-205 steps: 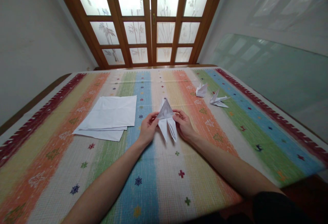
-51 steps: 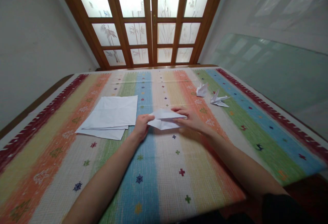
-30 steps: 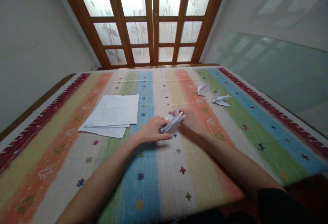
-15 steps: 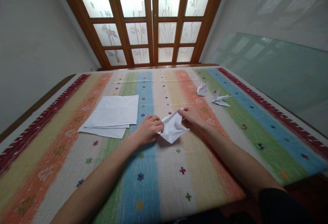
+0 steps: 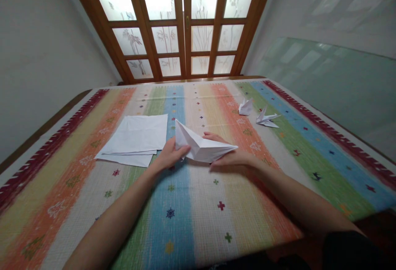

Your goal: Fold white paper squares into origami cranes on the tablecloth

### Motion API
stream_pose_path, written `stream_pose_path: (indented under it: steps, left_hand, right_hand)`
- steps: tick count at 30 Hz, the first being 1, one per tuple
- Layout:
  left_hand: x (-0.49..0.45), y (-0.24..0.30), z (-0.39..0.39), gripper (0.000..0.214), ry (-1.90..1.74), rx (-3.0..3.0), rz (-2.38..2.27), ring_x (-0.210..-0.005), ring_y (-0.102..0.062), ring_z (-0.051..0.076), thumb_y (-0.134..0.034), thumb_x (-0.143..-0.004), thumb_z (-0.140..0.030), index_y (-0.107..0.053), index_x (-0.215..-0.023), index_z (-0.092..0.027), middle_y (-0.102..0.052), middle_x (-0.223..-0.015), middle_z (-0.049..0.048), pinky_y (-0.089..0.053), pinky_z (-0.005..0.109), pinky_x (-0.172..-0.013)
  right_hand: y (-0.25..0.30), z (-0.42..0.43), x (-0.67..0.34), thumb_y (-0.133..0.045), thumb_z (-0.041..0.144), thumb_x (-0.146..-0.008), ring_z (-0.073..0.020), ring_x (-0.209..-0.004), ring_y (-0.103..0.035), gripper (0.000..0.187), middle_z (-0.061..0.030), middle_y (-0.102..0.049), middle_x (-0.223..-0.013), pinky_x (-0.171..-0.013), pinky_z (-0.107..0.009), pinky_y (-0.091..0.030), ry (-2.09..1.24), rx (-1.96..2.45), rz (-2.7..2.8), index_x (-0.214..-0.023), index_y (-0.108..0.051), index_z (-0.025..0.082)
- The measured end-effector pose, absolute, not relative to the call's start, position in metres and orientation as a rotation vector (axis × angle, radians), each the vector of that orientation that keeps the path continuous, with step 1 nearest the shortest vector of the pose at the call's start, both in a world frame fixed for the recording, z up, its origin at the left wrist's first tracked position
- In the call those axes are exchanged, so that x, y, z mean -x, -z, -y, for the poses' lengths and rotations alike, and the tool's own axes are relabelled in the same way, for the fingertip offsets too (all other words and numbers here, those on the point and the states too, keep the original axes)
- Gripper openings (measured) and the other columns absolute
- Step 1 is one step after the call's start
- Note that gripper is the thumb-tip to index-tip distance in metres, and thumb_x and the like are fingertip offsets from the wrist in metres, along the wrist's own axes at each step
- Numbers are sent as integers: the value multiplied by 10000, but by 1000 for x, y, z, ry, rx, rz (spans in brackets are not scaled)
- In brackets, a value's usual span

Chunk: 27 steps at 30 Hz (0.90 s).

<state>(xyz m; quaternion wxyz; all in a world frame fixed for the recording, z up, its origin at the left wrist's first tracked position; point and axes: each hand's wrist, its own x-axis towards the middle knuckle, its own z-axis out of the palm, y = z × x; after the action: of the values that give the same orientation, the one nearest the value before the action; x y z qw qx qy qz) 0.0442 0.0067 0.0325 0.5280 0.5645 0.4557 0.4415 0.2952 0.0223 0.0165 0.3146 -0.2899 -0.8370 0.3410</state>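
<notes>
A folded white paper with pointed ends and a raised crease is held between my two hands, above the striped tablecloth. My left hand grips its left side, the thumb pressed on the near face and the other fingers behind. At the right side, my right hand is closed around the paper; its fingers pass behind and are partly hidden. One sharp tip points up to the far left, another out to the right over my right hand.
A stack of white paper sheets lies left of my hands. Two folded paper cranes, a near one and a farther one, sit at the far right. A wooden door with glass panes stands beyond the table.
The folded paper has been turned and opened out into a longer, pointed shape. Both hands have changed their grip; the left has moved slightly left, and the right now reaches behind the paper.
</notes>
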Motion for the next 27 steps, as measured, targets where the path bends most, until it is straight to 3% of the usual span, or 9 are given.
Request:
stream_pose_path:
  steps: [2, 4, 6, 9, 14, 18, 23, 27]
  left_hand:
    - [-42, -33, -8, 296, -1065, -1216, -1032, -569, -539, 156, -824, -546, -349, -698, -734, -158, -658, -630, 47, -409, 238, -527]
    - [-40, -33, -9, 351, -1077, -1117, -982, -571, -559, 157, -840, -512, -357, -702, -754, -142, -680, -667, 60, -424, 240, -533]
    - [-39, -34, -8, 405, -1093, -1019, -922, -612, -603, 179, -847, -482, -362, -699, -780, -132, -700, -714, 74, -448, 248, -558]
    - [-40, -35, -6, 413, -1117, -842, -835, -757, -669, 241, -824, -494, -366, -687, -817, -148, -719, -776, 76, -501, 283, -633]
    - [-43, -38, -9, 269, -1213, -538, -772, -935, -681, 282, -690, -700, -361, -675, -890, -172, -731, -883, 84, -556, 374, -769]
    - [-46, -35, -15, 290, -1285, -442, -823, -963, -678, 271, -632, -817, -436, -651, -933, -171, -728, -918, 98, -559, 362, -790]
    - [-50, -29, -9, 545, -1243, -549, -725, -953, -663, 266, -646, -718, -687, -639, -947, -193, -712, -934, 90, -547, 355, -759]
    - [-55, -25, -1, 554, -1137, -701, -689, -880, -648, 230, -758, -602, -654, -638, -892, -198, -687, -929, 78, -516, 346, -740]
  right_hand:
    - [-24, -23, -295, -798, 468, -605, -255, -1093, -599, 569, -77, -673, -1109, -961, -427, -479, -1200, 800, 2031, -1088, -647, 207]
    - [-30, -25, -293, -763, 510, -625, -208, -863, -642, 407, -35, -691, -886, -814, -367, -520, -1384, 867, 1831, -877, -665, 205]
    - [-33, -29, -291, -738, 552, -617, -162, -681, -592, 382, 4, -631, -705, -671, -304, -495, -1424, 948, 1635, -714, -603, 208]
    - [-34, -33, -284, -712, 614, -600, -120, -531, -473, 448, 41, -518, -564, -539, -258, -410, -1401, 1031, 1418, -623, -493, 224]
    - [-29, -35, -276, -705, 655, -593, -131, -561, -525, 493, 18, -609, -653, -545, -256, -425, -1412, 1043, 1224, -756, -524, 226]
    - [-23, -35, -271, -673, 673, -621, -122, -538, -516, 510, 20, -615, -664, -515, -242, -410, -1342, 1154, 1190, -791, -505, 222]
    - [-15, -34, -263, -595, 667, -696, -125, -551, -495, 474, 21, -576, -672, -506, -237, -390, -1253, 1190, 1165, -819, -480, 223]
    - [-8, -31, -259, -524, 590, -775, -149, -636, -511, 375, -10, -567, -747, -554, -254, -415, -1029, 1271, 1175, -839, -470, 225]
